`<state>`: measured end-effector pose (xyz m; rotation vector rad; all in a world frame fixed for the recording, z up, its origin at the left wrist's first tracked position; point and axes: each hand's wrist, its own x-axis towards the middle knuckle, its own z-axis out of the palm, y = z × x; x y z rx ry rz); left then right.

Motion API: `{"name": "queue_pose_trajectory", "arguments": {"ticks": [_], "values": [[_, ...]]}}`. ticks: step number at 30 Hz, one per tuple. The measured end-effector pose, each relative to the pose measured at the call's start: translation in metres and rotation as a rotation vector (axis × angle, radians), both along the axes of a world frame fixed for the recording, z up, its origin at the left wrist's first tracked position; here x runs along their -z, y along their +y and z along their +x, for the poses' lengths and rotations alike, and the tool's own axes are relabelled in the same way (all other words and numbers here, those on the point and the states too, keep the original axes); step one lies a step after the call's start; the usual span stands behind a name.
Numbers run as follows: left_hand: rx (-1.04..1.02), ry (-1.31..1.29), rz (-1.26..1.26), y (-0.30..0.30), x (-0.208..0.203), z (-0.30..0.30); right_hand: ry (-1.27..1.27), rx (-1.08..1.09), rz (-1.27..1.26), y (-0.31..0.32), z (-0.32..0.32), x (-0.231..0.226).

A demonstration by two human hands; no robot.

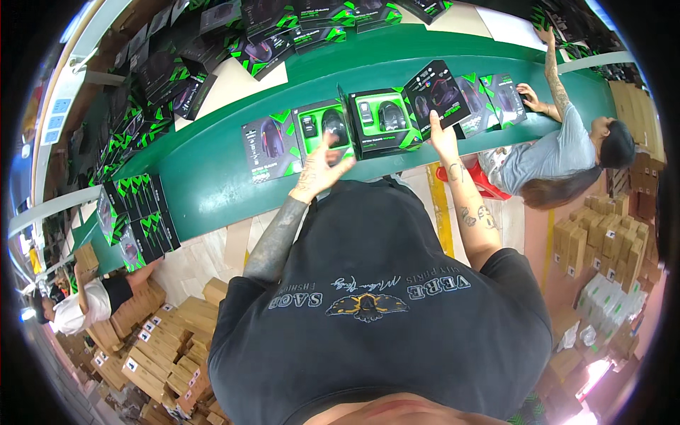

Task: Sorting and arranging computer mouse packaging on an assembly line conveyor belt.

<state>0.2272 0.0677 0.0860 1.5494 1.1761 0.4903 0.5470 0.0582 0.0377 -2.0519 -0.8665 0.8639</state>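
Two black-and-green mouse boxes stand with their fronts folded back on the green workbench in front of me. Each shows a black computer mouse and a small black piece in a bright green tray. Over the lower edge of the left box [309,126], my left hand [320,168] has its fingers apart and holds nothing; its fingertips are slightly blurred. To the right of the other opened box [382,140], my right hand [442,136] grips the lower edge of a tilted black mouse box [440,95], thumb on its printed face. Part of that hand's grip is hidden behind it.
Beyond the held box lie more flat printed mouse boxes [504,99]. A co-worker [549,159] reaches over the bench at the right. Piled boxes [159,71] line the far left side, and stacked boxes [145,223] stand at the left end. Brown cartons [170,347] cover the floor behind.
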Motion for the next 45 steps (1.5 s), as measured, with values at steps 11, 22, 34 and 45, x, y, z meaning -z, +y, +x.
{"name": "queue_pose_trajectory", "arguments": {"ticks": [11,22,34,45], "values": [[0.11,0.36,0.226,0.018,-0.004,0.04,-0.599,-0.825,0.484,-0.027,-0.088,-0.102],[-0.067,1.004,0.261,0.01,0.046,-0.108,-0.521,-0.687,-0.113,0.029,-0.083,-0.041],[-0.244,0.737,0.715,-0.026,0.05,-0.107,-0.424,-1.376,-0.055,0.009,-0.121,-0.065],[-0.423,-0.055,0.722,-0.043,-0.023,-0.013,-0.364,-0.768,0.089,0.029,-0.174,-0.045]]}}
